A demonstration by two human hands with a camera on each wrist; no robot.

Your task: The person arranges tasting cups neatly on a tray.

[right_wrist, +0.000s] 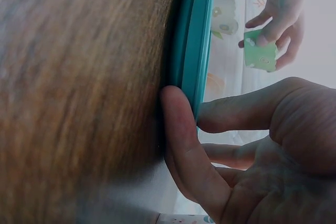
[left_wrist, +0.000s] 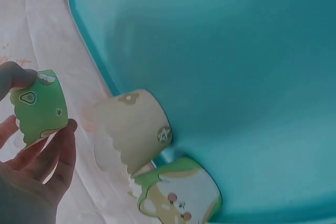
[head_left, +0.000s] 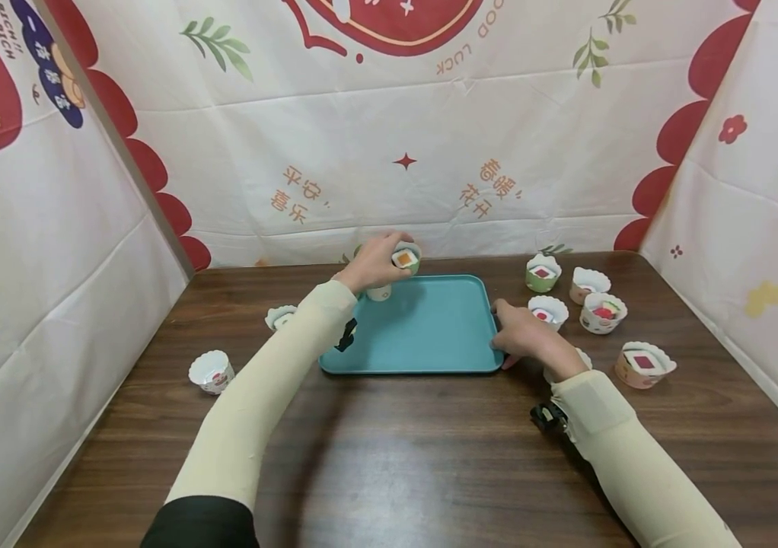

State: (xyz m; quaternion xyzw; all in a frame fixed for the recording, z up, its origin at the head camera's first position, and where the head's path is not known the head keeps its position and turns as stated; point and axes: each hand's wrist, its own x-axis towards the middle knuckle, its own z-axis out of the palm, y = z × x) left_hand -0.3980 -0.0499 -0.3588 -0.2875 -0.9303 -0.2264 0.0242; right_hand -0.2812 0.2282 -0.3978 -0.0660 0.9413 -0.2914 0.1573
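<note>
My left hand [head_left: 374, 264] pinches a green paper baking cup [head_left: 411, 266] with a white piece bearing an orange square inside it. The cup is held above the back edge of the teal tray [head_left: 423, 327], clear of the tray surface. In the left wrist view a beige paper cup [left_wrist: 139, 129] and a green-and-white cup with an animal face [left_wrist: 181, 195] stand close together at the tray's edge; my left arm partly hides that corner in the head view. My right hand [head_left: 524, 331] grips the tray's right rim, thumb on one side and fingers [right_wrist: 181, 119] on the other.
Several filled paper cups, among them a green one [head_left: 543, 274] and an orange one [head_left: 644, 365], stand right of the tray on the brown table [head_left: 403, 457]. To the left are a white cup [head_left: 211, 371] and another cup [head_left: 279, 317]. A printed cloth [head_left: 389, 129] hangs behind.
</note>
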